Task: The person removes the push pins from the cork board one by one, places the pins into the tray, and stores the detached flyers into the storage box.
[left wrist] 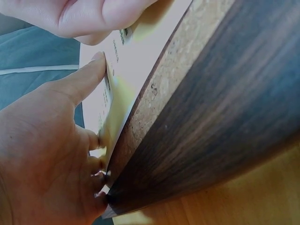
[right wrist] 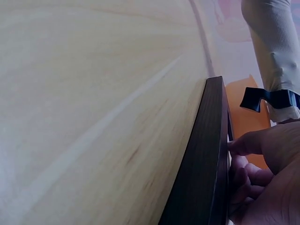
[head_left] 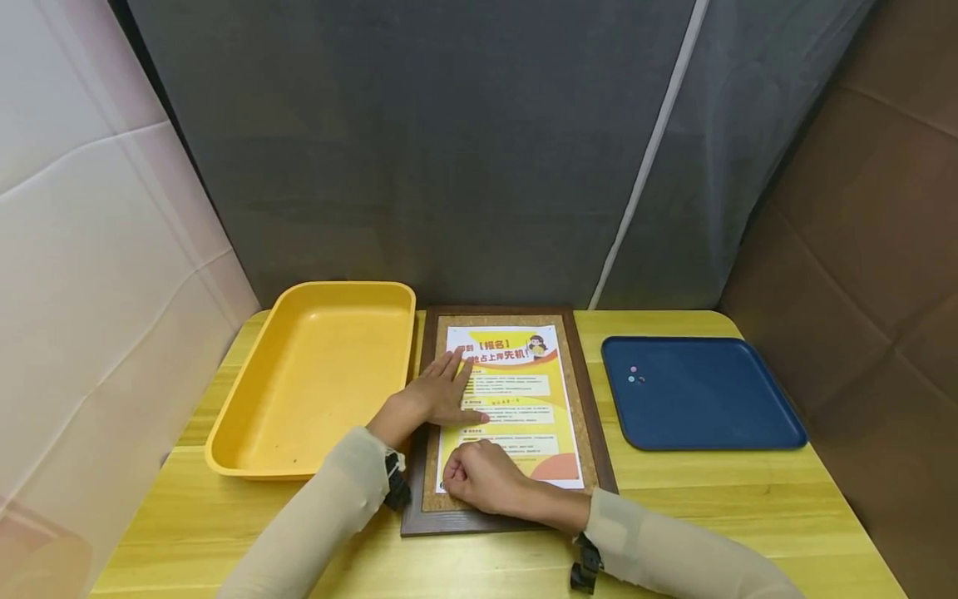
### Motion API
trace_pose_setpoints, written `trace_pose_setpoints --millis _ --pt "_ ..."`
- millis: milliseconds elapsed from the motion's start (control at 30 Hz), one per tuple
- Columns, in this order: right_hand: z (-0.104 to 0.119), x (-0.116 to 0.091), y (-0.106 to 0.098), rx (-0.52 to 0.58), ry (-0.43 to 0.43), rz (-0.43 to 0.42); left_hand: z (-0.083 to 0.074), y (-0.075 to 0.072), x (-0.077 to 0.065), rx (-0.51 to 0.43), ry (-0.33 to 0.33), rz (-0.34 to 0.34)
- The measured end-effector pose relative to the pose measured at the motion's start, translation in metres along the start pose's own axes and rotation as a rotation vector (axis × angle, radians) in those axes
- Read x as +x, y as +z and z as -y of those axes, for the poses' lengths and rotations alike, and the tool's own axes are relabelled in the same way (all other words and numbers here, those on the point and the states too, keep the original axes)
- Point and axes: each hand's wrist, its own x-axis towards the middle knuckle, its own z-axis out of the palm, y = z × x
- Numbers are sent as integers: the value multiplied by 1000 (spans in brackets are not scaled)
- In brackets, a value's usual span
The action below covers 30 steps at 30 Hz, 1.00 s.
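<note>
A yellow-and-white printed poster lies on the cork board, inside its dark wooden frame. My left hand rests on the poster's left side, fingers spread, its thumb pointing right; the left wrist view shows that hand along the paper's edge. Just below, my right hand is at the poster's lower left corner with its fingers curled. In the right wrist view this hand has its thumb against the board; whether something small lies under the thumb is hidden.
A deep yellow tray stands to the left of the board. On the right is a blue tray with several tiny coloured pieces near its left side. Grey cloth hangs behind the wooden table.
</note>
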Motion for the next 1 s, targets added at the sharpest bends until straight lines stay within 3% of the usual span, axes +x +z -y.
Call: trace_pose_setpoints --millis 1000 --pt "0 0 -1 -37 11 37 1 2 1 -4 -1 -4"
